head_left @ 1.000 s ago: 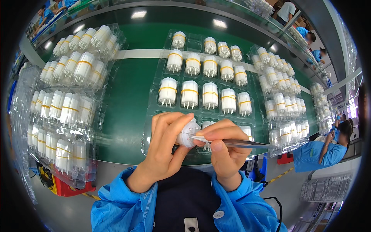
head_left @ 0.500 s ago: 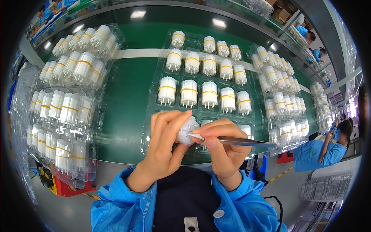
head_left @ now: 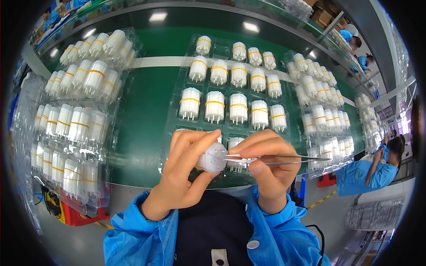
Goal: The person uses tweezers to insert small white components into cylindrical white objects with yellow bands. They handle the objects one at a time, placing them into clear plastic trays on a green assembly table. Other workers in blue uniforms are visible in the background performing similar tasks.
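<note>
My left hand is closed around a white cylindrical part, its pinned end turned toward my right hand. Metal tweezers lie between the thumb and fingers of my right hand, their tips slightly apart at the pins of that part. Right beneath both hands is a clear plastic tray with rows of similar white cylinders, each with metal pins at the lower end and a yellow band around it. My hands hide part of the nearest row.
Stacked trays of banded white cylinders stand at the left and right of the green table. Red bins sit below the table's left edge. At the right a person in a blue coat is near.
The tweezers have opened from a closed pinch, and my right hand has shifted slightly right. The white cylinder has turned so more of its pinned end shows.
</note>
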{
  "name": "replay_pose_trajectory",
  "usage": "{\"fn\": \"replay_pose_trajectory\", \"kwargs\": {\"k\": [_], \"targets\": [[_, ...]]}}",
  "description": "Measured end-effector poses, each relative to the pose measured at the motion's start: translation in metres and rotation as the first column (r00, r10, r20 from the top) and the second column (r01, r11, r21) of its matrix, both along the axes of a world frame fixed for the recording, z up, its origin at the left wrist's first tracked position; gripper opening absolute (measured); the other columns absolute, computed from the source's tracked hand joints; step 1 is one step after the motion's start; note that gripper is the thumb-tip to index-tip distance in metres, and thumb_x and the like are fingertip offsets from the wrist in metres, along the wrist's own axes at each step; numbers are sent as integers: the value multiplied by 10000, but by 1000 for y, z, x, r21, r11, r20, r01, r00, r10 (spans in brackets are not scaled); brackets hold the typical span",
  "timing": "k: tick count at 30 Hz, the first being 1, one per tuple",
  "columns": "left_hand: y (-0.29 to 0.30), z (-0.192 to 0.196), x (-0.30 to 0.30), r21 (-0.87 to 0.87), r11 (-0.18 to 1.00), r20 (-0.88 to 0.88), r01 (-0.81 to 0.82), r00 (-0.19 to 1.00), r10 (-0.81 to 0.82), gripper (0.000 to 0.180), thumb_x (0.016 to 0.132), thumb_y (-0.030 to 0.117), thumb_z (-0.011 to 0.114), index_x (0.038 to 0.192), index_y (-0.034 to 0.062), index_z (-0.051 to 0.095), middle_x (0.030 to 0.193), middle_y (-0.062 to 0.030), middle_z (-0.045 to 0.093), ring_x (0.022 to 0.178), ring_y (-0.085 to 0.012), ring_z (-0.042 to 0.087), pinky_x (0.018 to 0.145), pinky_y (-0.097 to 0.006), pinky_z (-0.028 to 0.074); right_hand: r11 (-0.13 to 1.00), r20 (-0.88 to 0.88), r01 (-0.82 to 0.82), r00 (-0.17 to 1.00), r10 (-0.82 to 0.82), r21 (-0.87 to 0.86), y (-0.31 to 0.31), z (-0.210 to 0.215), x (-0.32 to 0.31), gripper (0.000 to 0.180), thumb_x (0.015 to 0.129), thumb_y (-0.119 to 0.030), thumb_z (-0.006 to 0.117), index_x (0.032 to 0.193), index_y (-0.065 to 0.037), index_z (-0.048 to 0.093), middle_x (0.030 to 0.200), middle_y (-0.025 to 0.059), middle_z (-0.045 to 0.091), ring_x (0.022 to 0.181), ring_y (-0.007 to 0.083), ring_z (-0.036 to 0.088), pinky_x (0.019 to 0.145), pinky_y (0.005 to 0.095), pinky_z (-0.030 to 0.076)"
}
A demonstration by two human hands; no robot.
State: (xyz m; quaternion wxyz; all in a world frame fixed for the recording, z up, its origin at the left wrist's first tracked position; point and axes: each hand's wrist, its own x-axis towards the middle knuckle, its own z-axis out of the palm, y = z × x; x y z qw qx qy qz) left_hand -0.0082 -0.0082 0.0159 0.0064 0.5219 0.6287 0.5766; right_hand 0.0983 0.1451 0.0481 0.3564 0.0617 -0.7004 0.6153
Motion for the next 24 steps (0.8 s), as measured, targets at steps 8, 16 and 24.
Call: {"fn": "replay_pose_trajectory", "kwargs": {"k": [8,16,24], "targets": [[-7,-2,8,11,985,360,174,918,-166,595,771,95,685,1313,-60,494,1156,-201,556,1021,-323,518,906,-381,413,984,50,-68,997,61,163,2,5,-2,168,737,11,709,904,28,700,903,174,703,835,269,687,717,332,553],[-8,-2,5,25,976,348,216,913,-211,583,789,111,678,1313,-64,492,1154,-195,559,1012,-308,520,900,-375,412,985,70,-76,995,66,154,4,6,-3,159,741,32,704,900,22,700,896,159,706,814,247,689,708,314,554],[-6,-4,7,37,984,296,175,939,-178,560,776,96,685,1285,-65,518,1126,-188,563,990,-313,516,880,-374,419,998,63,-32,998,28,59,0,-4,-4,142,773,59,683,908,16,697,866,152,701,791,223,688,676,297,549]]}}
